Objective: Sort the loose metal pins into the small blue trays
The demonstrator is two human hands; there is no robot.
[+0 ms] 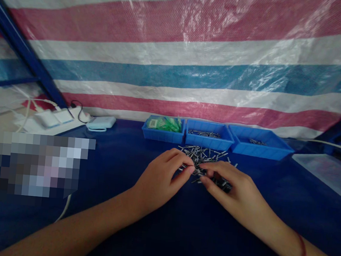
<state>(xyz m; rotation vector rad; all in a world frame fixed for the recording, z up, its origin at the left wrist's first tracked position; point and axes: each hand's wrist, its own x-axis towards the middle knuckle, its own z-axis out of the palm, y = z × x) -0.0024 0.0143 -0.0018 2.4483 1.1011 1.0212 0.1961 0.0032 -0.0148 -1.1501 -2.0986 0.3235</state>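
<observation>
L hand (164, 176) pinched at the metal-pin pile (197, 152) on the table (154, 242); on what, I couldn't tell remotely. R hand (239, 190), fingers parted, worked alongside. Some pins were in mid bin (208, 142) & R bin (261, 151), most still loose.

Striped sheet (175, 76): white glare along its creases
Blue tabletop (161, 238): dim, nearly black at the bottom
Left side: coarse pixelated patch (30, 163)
Corners: stretched, softened
Metal pins (197, 152): small, slightly blurred
</observation>
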